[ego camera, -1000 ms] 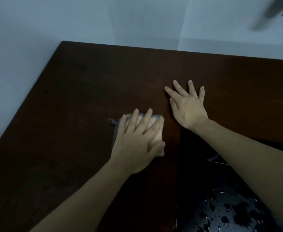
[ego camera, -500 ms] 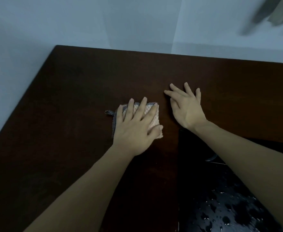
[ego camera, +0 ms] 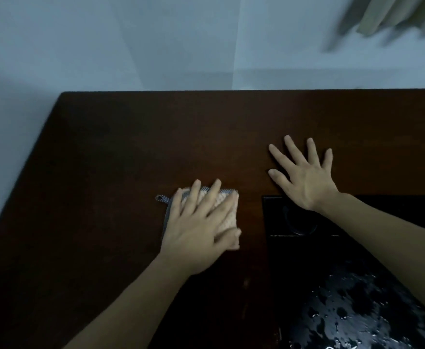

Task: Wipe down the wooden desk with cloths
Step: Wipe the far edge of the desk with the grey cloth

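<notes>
A dark brown wooden desk [ego camera: 110,172] fills most of the view. My left hand [ego camera: 201,227] presses flat, fingers straight and spread, on a small folded pale cloth [ego camera: 227,210] with a dark grey edge and a hanging loop at its left corner. Most of the cloth is hidden under the hand. My right hand [ego camera: 304,177] rests flat on the bare wood to the right of the cloth, fingers spread, holding nothing.
A black glossy surface [ego camera: 332,311] with water drops lies at the lower right, with a round recess [ego camera: 299,222] near my right wrist. Pale walls stand behind and left of the desk. A blurred beige thing [ego camera: 392,16] hangs at the top right.
My left hand has slid the cloth back and forth on the desk. The view has tilted up, showing more wall. My right hand's fingers have spread wider.
</notes>
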### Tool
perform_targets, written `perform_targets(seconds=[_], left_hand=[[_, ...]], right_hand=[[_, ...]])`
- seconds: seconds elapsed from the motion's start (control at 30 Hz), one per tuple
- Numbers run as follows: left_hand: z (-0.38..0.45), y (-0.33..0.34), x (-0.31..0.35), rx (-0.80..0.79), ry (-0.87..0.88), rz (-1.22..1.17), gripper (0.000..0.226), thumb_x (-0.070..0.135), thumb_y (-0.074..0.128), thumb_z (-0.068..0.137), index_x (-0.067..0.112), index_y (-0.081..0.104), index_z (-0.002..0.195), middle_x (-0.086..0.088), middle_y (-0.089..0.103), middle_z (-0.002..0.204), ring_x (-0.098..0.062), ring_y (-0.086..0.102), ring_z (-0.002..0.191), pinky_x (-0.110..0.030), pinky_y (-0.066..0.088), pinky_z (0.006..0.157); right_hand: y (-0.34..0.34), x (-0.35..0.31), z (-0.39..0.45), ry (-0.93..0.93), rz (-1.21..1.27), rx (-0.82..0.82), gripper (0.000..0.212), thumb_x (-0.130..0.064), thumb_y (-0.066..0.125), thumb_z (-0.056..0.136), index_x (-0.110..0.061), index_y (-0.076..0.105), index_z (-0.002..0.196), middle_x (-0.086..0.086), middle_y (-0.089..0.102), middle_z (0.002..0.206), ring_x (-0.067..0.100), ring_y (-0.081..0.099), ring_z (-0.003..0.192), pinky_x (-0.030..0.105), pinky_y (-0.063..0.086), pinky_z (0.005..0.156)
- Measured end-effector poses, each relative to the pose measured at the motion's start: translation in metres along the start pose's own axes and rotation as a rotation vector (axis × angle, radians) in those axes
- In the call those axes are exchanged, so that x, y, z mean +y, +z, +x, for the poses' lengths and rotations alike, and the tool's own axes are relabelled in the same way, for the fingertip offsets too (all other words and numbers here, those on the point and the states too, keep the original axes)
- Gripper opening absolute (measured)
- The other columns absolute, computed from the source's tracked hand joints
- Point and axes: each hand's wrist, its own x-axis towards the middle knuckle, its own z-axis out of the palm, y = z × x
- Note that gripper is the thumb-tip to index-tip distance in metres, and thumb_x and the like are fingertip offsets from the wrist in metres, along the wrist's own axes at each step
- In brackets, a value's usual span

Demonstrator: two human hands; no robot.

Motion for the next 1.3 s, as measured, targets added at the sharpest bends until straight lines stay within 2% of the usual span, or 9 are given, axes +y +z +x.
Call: perform_targets(seconds=[0.2, 0.33, 0.47, 0.53, 0.63, 0.73, 0.9, 1.03, 1.3], left_hand=[[0.046, -0.009, 0.010, 0.026, -0.111, 0.026, 0.070, 0.070, 0.013, 0.099, 0.044, -0.009, 0.159, 0.005, -0.016, 0.169, -0.030, -0.019, 0.154, -0.056, -0.013, 0.122], [0.007, -0.003, 0.033, -0.024, 0.149, -0.040, 0.069, 0.070, 0.020, 0.100, 0.046, -0.008, 0.159, 0.008, -0.020, 0.167, -0.028, -0.025, 0.153, -0.052, -0.020, 0.119], [-0.036, 0.018, 0.039, -0.094, 0.379, 0.016, 0.070, 0.073, 0.025, 0.099, 0.040, 0.019, 0.160, 0.005, 0.010, 0.170, -0.032, 0.006, 0.156, -0.056, 0.004, 0.119], [-0.034, 0.020, 0.035, -0.093, 0.395, 0.027, 0.071, 0.075, 0.021, 0.098, 0.041, 0.019, 0.160, 0.005, 0.010, 0.170, -0.031, 0.007, 0.156, -0.056, 0.005, 0.119], [-0.005, 0.014, 0.035, -0.004, 0.303, -0.025, 0.070, 0.076, 0.017, 0.098, 0.046, 0.004, 0.160, 0.010, -0.006, 0.170, -0.027, -0.013, 0.156, -0.052, -0.011, 0.122], [0.038, 0.005, 0.044, 0.054, 0.151, -0.020, 0.070, 0.073, 0.014, 0.098, 0.046, -0.004, 0.159, 0.008, -0.014, 0.169, -0.028, -0.019, 0.155, -0.052, -0.016, 0.121], [0.080, -0.003, 0.064, 0.047, 0.076, 0.066, 0.070, 0.070, 0.016, 0.098, 0.041, -0.002, 0.161, 0.004, -0.010, 0.170, -0.032, -0.011, 0.156, -0.056, -0.010, 0.122], [0.051, 0.006, 0.076, 0.049, 0.062, 0.019, 0.070, 0.069, 0.016, 0.098, 0.040, 0.006, 0.161, 0.004, -0.002, 0.171, -0.031, -0.006, 0.157, -0.053, -0.010, 0.123], [-0.016, 0.029, 0.110, 0.003, -0.023, 0.019, 0.070, 0.070, 0.016, 0.100, 0.036, 0.018, 0.162, 0.001, 0.018, 0.169, -0.036, 0.019, 0.153, -0.057, 0.013, 0.117]], right_hand=[[0.004, 0.002, 0.000, -0.006, 0.014, 0.042, 0.065, -0.070, 0.006, 0.096, -0.051, -0.004, 0.157, -0.008, -0.012, 0.169, 0.039, -0.013, 0.154, 0.066, -0.007, 0.118], [-0.002, 0.007, -0.001, -0.042, 0.036, 0.005, 0.064, -0.069, 0.007, 0.097, -0.051, -0.005, 0.157, -0.010, -0.015, 0.169, 0.036, -0.016, 0.154, 0.065, -0.009, 0.119], [-0.004, 0.029, -0.006, -0.015, -0.026, 0.027, 0.075, -0.077, -0.009, 0.087, -0.050, -0.007, 0.157, -0.008, -0.019, 0.168, 0.038, -0.016, 0.153, 0.066, -0.010, 0.118], [-0.001, 0.044, -0.007, 0.041, -0.017, 0.005, 0.072, -0.077, -0.010, 0.088, -0.052, -0.011, 0.155, -0.007, -0.021, 0.168, 0.038, -0.017, 0.153, 0.067, -0.009, 0.118], [0.007, 0.052, -0.008, 0.054, 0.011, 0.026, 0.071, -0.076, -0.010, 0.087, -0.055, -0.012, 0.154, -0.009, -0.016, 0.169, 0.037, -0.015, 0.154, 0.068, -0.006, 0.118], [0.009, 0.052, -0.006, 0.046, 0.027, 0.056, 0.070, -0.073, -0.007, 0.087, -0.055, -0.007, 0.156, -0.009, -0.012, 0.169, 0.036, -0.013, 0.154, 0.067, -0.006, 0.118], [0.009, 0.055, -0.007, 0.035, 0.024, 0.068, 0.063, -0.069, -0.006, 0.094, -0.054, -0.007, 0.155, -0.009, -0.014, 0.169, 0.037, -0.014, 0.154, 0.067, -0.007, 0.118], [0.008, 0.053, -0.007, 0.019, 0.036, 0.074, 0.058, -0.062, 0.002, 0.100, -0.052, -0.007, 0.156, -0.007, -0.015, 0.169, 0.038, -0.016, 0.154, 0.068, -0.007, 0.118], [0.007, 0.056, -0.007, -0.014, 0.062, 0.062, 0.061, -0.063, 0.000, 0.098, -0.050, -0.004, 0.158, -0.005, -0.014, 0.169, 0.042, -0.016, 0.153, 0.070, -0.009, 0.117]])
